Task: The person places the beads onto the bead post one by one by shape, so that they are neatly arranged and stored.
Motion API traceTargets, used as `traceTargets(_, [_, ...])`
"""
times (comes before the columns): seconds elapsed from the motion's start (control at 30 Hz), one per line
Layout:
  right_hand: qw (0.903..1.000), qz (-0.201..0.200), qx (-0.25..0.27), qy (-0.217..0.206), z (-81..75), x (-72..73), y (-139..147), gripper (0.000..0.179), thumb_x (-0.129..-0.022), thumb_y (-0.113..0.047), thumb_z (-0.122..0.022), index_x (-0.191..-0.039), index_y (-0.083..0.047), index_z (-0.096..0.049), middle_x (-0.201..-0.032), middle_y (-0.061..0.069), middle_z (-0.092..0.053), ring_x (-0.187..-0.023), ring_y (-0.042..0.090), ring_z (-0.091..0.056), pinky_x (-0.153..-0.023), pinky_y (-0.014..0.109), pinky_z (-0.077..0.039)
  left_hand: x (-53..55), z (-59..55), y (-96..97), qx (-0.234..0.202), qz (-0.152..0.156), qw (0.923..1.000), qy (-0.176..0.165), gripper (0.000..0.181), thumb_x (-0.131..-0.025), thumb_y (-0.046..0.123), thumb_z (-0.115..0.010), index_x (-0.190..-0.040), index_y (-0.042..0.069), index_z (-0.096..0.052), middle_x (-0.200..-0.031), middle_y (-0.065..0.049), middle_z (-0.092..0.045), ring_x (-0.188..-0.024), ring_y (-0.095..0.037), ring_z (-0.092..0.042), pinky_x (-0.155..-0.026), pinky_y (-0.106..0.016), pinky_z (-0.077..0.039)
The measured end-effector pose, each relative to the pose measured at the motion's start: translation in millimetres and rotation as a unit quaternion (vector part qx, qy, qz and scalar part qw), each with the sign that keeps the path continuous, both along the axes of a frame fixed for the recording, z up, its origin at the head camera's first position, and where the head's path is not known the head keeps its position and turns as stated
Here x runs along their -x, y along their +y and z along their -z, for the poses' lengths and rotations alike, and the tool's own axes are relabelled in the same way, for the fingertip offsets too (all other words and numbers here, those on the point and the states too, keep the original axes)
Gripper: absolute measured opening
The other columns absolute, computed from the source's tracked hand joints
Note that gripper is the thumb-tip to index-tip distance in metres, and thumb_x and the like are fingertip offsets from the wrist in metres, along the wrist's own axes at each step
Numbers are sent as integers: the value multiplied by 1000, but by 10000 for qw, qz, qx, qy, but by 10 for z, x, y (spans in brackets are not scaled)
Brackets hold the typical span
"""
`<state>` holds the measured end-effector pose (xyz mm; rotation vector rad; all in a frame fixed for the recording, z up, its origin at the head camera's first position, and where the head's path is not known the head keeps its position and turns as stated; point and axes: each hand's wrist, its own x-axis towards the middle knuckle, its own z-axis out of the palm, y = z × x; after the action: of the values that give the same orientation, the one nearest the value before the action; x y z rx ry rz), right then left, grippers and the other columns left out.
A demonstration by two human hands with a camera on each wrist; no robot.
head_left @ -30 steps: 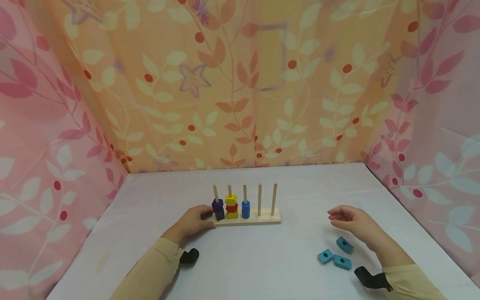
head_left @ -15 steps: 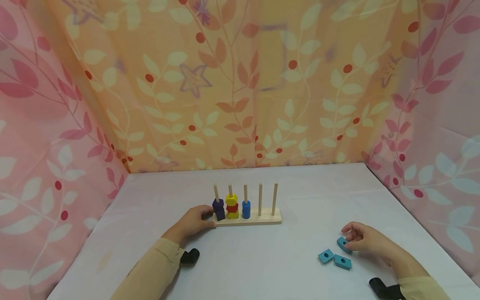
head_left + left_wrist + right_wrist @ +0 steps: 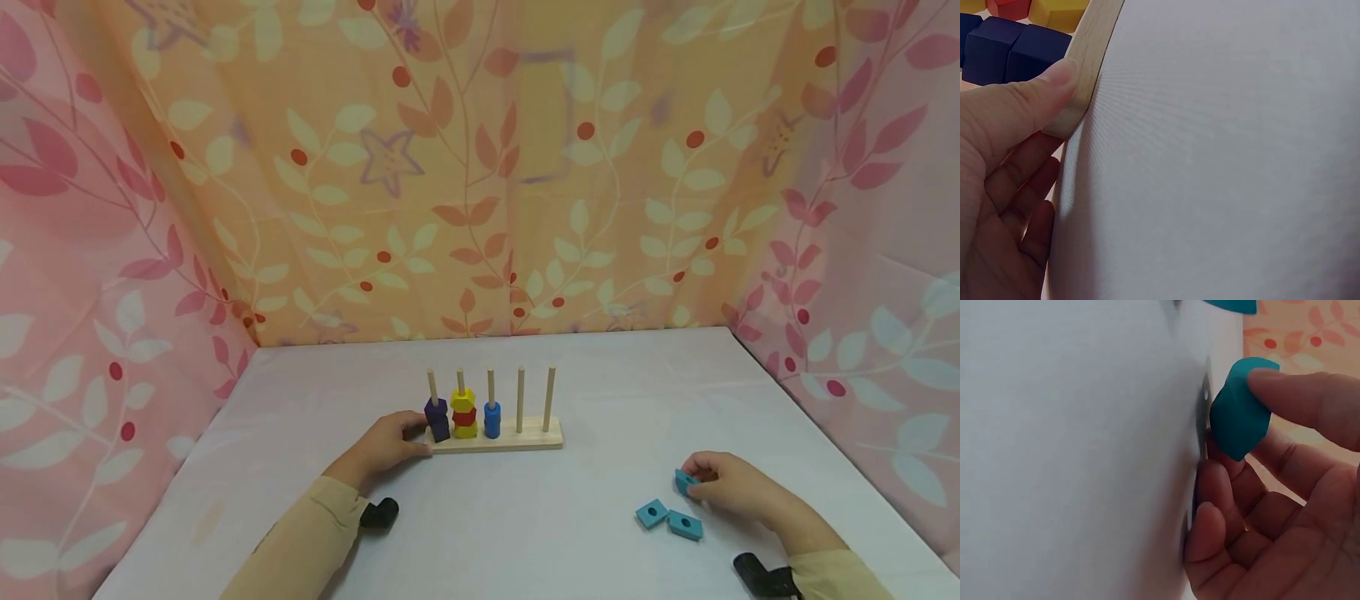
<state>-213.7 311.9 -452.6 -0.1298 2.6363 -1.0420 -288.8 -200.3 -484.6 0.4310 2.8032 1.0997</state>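
Observation:
My left hand [image 3: 382,450] grips the left end of a wooden peg board [image 3: 529,439]; in the left wrist view its thumb [image 3: 1060,72] presses on the wood. Dark purple beads [image 3: 437,421] sit on the leftmost peg. Beside them, a red bead [image 3: 464,417] lies between two yellow ones on the second peg. The third peg carries blue beads [image 3: 492,419]; the last two pegs are bare. At right, my right hand [image 3: 738,489] pinches a teal block [image 3: 1238,415] between thumb and fingers, low by the table. Part of the block is hidden by the fingers.
Two more teal blocks, one on the left [image 3: 651,513] and one on the right [image 3: 685,525], lie close together in front of the right hand, holes upward. White cloth [image 3: 525,533] covers the table. Patterned curtains [image 3: 480,167] stand behind and on both sides.
My right hand has come down and toward me from above the blocks, and its thumb and fingers have closed on the farthest teal block. My left hand has stayed on the peg board.

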Motion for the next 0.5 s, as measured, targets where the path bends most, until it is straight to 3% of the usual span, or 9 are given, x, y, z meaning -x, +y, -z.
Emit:
traceTargets(0.2, [9995, 176, 3, 271, -96, 146, -65, 25, -81, -23, -68, -100, -7, -60, -88, 4, -55, -78, 19, -49, -61, 28, -46, -18, -4, 18, -121, -64, 9999, -40, 48, -71, 24, -78, -116, 15, -63, -116, 1, -60, -117, -22, -49, -102, -44, -34])
traceTargets(0.37, [9960, 159, 197, 859, -303, 283, -268, 31, -84, -27, -66, -106, -7, -59, -95, 5, -59, -89, 21, -53, -73, 33, -49, -26, -21, 25, -115, -77, 9999, -64, 48, -72, 25, -78, -116, 15, -63, -117, 1, -60, -118, -23, -48, -102, -45, -33])
traceTargets(0.5, [9882, 146, 618, 1395, -490, 412, -497, 30, -85, -24, -65, -106, -4, -57, -93, 7, -60, -86, 20, -56, -74, 31, -50, -18, -21, 19, -79, -68, 9999, -38, 49, -71, 27, -78, -116, 16, -63, -117, 1, -60, -118, -23, -48, -102, -46, -33])
